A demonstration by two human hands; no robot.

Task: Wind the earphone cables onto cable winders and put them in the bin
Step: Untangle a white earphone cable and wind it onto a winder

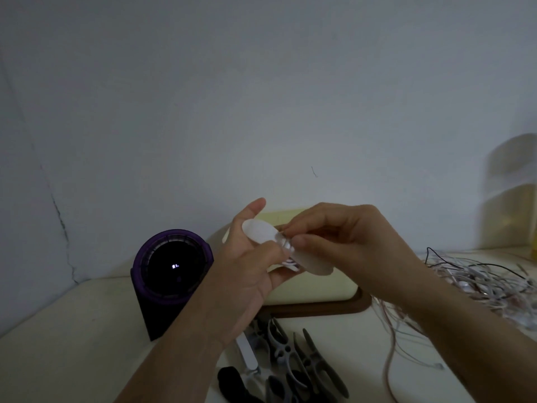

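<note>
Dim, underexposed, blue-grey cast. Brightest on the wall (290,170) mid-frame, darkening toward corners. Tiny glare spot on purple cylinder (171,277). Yellow container (511,205) at the bench (72,330) right edge is smeared, soft. Grey winders (286,351) at near edge lose detail in shadow.

Left: purple cylinder (171,274) stands upright; open table (66,338) in front of it
Centre back: cream bin (316,289) blocks the wall side
Front: heaped cable winders (293,359)
Right: cable tangle (479,280) sprawls across the surface

The glowing mark (175,266) on the purple device (151,309) is unreadably blurred.
</note>
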